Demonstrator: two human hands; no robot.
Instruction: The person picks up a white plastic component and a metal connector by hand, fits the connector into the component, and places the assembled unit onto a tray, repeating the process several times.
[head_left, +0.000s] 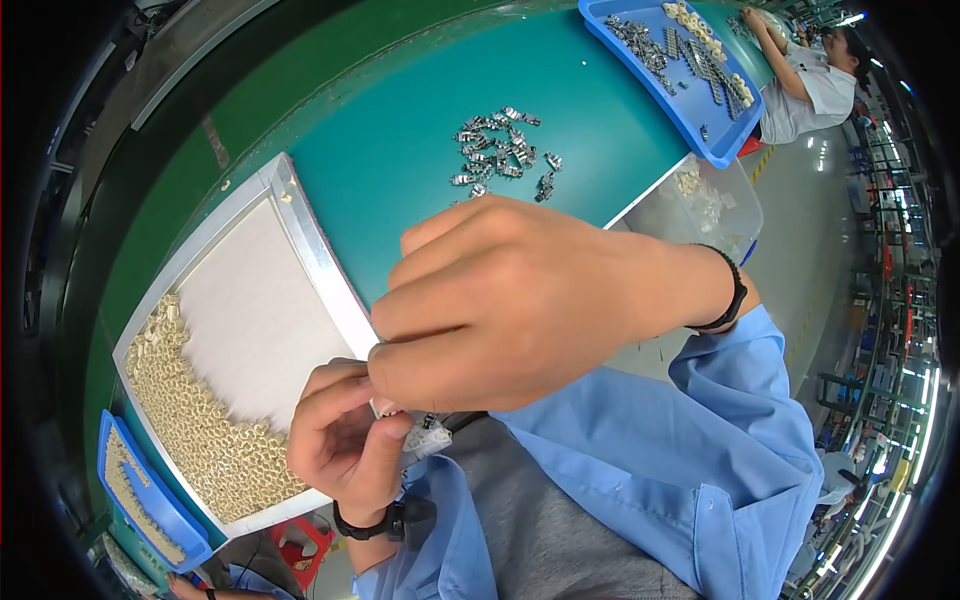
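Observation:
My left hand (345, 435) is closed, thumb against fingers, around a small white block-like part (428, 440) with bits of metal on it. The part sticks out past the thumb; its exact kind cannot be made out. My right hand (500, 300) reaches across from the right, back of the hand up and fingers curled down. Its fingertips meet those of the left hand, and whatever they pinch is hidden behind the knuckles. Beyond the right hand, a loose heap of small shiny metal pieces (495, 155) lies on the green tabletop (390, 140).
A metal-framed white tray (265, 290) on the left carries many small cream-coloured parts (200, 420). Blue trays stand at far right (712, 140) and lower left (190, 535). A clear bin (735, 200) sits beside the table's right edge. A co-worker (810, 90) sits at upper right.

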